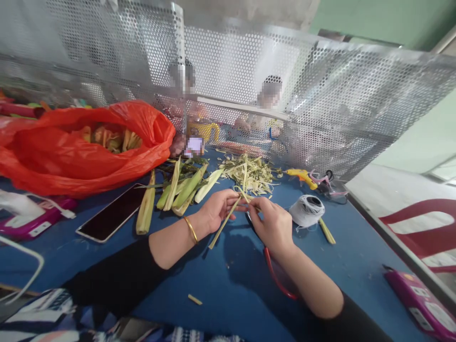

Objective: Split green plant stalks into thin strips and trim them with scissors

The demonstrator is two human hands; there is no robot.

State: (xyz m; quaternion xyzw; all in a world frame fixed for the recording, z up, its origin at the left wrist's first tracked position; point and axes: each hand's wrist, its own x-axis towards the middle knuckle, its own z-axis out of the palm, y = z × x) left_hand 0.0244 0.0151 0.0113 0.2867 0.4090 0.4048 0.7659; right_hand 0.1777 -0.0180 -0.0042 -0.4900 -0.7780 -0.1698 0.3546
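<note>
A narrow, folded strip of corn husk [225,223] runs between my two hands above the blue table, its lower end hanging toward me. My left hand [223,209], with a gold bangle at the wrist, has its fingers closed around the strip. The thumb and fingertips of my right hand [271,221] pinch the same strip from the other side. Below my right hand lie red-handled scissors [274,273], partly covered by that hand. Whole corn husks [188,192] and a heap of shredded husk [251,173] lie just beyond my hands.
A red plastic bag [149,156] with husks inside stands at left, near a phone [110,213]. A spool of white thread [307,211], a yellow glue gun [302,177] and glasses [337,192] are at right. A perforated metal screen [228,61] rises behind; people sit beyond it.
</note>
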